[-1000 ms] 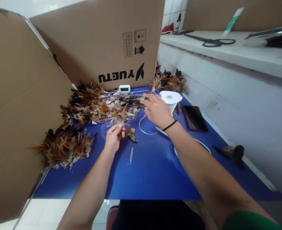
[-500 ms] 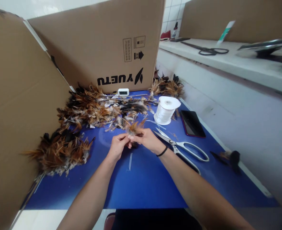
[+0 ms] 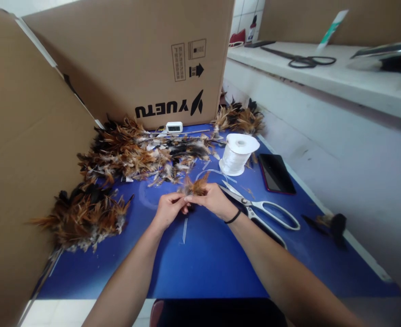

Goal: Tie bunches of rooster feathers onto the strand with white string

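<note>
both forearms reach forward over the blue mat point(image 3: 203, 263), and all places below are told from the white thread spool point(image 3: 237, 154) that stands upright on it. nearest the viewer from the spool, the left hand point(image 3: 166, 211) and the right hand point(image 3: 214, 200) meet fingertip to fingertip. between them they pinch a small bundle of feathers point(image 3: 194, 186), brown and orange, whose tips fan up and away from the fingers. both hands are closed narrowly on the base of that bundle; how many feathers it holds is hard to tell, since the fingers cover the quills. a black band point(image 3: 233, 217) circles the right wrist.

just nearer than the hands, a short pale strip point(image 3: 185, 225) lies flat on the mat. the scissors point(image 3: 261, 211), with white handle loops, lie nearer than the spool and to its right, blades pointing toward the right hand and close beside it. a thin clear loop of thread point(image 3: 209, 172) curls on the mat just in front of the spool.

right of the spool, a dark phone point(image 3: 277, 172) lies face up. farther right and nearer, a small black tuft point(image 3: 334, 223) sits at the mat's edge. left of the spool a long pile of loose feathers point(image 3: 135, 152) spreads across the mat, and a second heap point(image 3: 84, 213) lies nearer and farther left, against the cardboard wall point(image 3: 26, 159).

beyond the spool, a small white digital clock point(image 3: 174, 127) stands at the foot of a cardboard box point(image 3: 135, 59) printed with upside-down lettering. more feathers point(image 3: 239, 118) lie just behind the spool. far beyond, on a white ledge point(image 3: 323, 77), rests a black pair of scissors point(image 3: 302, 60).
</note>
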Available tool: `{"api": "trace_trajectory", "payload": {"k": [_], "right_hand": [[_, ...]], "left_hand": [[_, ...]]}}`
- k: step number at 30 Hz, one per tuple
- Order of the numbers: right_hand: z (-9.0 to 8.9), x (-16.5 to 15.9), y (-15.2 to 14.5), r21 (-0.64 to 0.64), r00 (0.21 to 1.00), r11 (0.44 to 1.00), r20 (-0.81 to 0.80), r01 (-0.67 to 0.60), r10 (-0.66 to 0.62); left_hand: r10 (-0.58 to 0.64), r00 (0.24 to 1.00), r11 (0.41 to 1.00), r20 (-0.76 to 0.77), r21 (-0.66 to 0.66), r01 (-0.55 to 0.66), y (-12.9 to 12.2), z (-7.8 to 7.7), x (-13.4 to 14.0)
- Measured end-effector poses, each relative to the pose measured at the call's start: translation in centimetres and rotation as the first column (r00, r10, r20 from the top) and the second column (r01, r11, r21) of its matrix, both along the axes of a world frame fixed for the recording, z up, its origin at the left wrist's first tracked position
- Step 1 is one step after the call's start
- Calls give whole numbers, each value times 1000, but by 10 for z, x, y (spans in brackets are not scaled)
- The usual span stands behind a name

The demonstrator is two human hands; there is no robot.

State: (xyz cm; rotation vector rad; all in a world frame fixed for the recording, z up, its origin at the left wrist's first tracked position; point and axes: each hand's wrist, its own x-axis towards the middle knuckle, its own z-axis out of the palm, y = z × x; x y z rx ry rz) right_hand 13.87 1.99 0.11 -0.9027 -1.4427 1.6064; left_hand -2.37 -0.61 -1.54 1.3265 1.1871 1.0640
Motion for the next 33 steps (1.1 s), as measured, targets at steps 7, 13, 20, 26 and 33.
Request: {"api": "trace_trajectory", "payload": {"k": [7,13,20,26,33], "right_hand": [[-4,-4,-1,50,998,998,-32,46,-44],[-6,-7,-3,48,997,996,1,71,-71],[-17,-9,0,78,986,986,70,147,-152],[-20,-9,-1,110,978,982,118,157,-169],[-9,-2,15,321,936,924,208,209,-284]], "left_hand": [[35,995,997,-96,65,-29,0,2,0],[53,982,987,-181,156,-24,2,4,-1],[59,956,967,-287,255,17,3,-1,-5],[42,941,963,-335,266,52,4,0,-9],[254,963,961,87,94,-262,10,4,-20]]}}
